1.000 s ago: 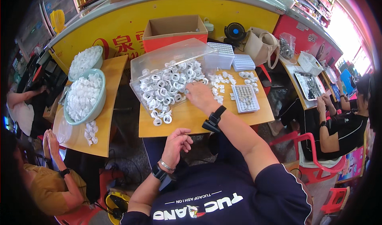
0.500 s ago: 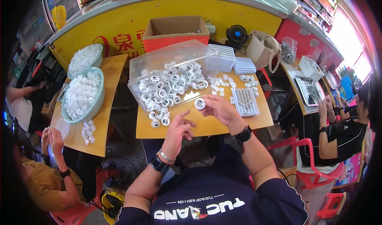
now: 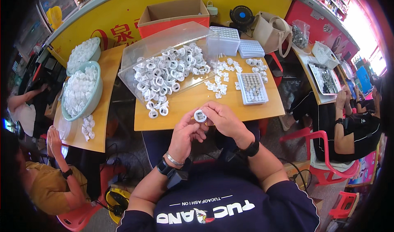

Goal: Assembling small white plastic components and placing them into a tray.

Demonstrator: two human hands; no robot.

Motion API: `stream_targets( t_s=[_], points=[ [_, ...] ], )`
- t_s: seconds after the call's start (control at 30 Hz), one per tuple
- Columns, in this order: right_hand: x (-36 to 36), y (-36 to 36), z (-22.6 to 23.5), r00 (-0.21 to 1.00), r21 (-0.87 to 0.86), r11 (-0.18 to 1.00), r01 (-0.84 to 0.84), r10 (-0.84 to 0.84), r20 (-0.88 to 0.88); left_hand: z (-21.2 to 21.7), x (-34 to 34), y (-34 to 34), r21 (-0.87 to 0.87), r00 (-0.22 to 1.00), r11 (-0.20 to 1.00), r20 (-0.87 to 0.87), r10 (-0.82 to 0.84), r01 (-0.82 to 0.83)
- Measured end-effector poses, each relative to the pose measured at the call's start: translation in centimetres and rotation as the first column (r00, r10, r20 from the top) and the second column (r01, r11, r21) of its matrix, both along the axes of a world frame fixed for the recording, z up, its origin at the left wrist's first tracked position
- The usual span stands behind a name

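A round white plastic part (image 3: 200, 116) with a dark, squarish centre is held up just off the table's near edge. My right hand (image 3: 225, 120) pinches it at its right side. My left hand (image 3: 185, 136) is closed against its lower left, fingers curled under and partly hidden. Beyond my hands, a heap of similar white ring-shaped parts (image 3: 159, 81) spills from a tilted clear plastic bin (image 3: 128, 59). To the right lie small white pieces (image 3: 217, 86) and a white tray (image 3: 247, 99) holding rows of small round pieces.
White gridded trays (image 3: 225, 39) and an open cardboard box (image 3: 172, 24) stand at the back. A black fan (image 3: 241, 16) and a cream bag (image 3: 271, 33) are back right. Heaped basins (image 3: 98, 94) sit on the left table. Other people work on both sides.
My right hand has brought the white part nearer and a little left. My left hand, earlier apart with fingers spread, now meets it. The whole view has shifted slightly.
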State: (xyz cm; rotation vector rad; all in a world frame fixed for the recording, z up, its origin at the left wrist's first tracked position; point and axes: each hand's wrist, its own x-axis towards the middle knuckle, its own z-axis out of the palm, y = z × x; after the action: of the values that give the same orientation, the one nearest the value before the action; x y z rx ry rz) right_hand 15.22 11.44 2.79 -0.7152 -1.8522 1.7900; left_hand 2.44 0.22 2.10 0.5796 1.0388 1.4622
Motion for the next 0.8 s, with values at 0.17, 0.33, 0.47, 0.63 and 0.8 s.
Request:
stream_targets(
  t_s=[0.17, 0.33, 0.47, 0.63, 0.8],
  points=[
    [0.2, -0.7, 1.3, 0.993, 0.315, 0.949, 0.016, -0.051, 0.105, -0.7, -0.7, 0.2, 0.014, 0.963, 0.999, 0.266, -0.035, 0.033],
    [0.5, -0.9, 2.4, 0.972, 0.491, 0.86, -0.139, 0.024, 0.234, -3.0, -0.7, -0.2, 0.07, 0.945, 0.989, 0.294, -0.144, 0.13],
    [0.4, -1.5, 1.0, 0.965, 0.713, 0.701, -0.025, -0.168, 0.2, -2.8, -0.2, -0.3, 0.043, 0.92, 0.998, 0.387, -0.059, 0.046],
    [0.5, -1.0, 0.7, 0.958, 0.671, 0.73, -0.13, -0.082, 0.274, -4.2, -0.8, -0.5, 0.083, 0.894, 0.992, 0.431, -0.123, 0.097],
    [0.8, 0.1, 0.9, 0.954, 0.593, 0.774, -0.222, 0.048, 0.295, -4.2, -0.9, -0.9, 0.137, 0.878, 0.975, 0.428, -0.215, 0.172]
  ],
)
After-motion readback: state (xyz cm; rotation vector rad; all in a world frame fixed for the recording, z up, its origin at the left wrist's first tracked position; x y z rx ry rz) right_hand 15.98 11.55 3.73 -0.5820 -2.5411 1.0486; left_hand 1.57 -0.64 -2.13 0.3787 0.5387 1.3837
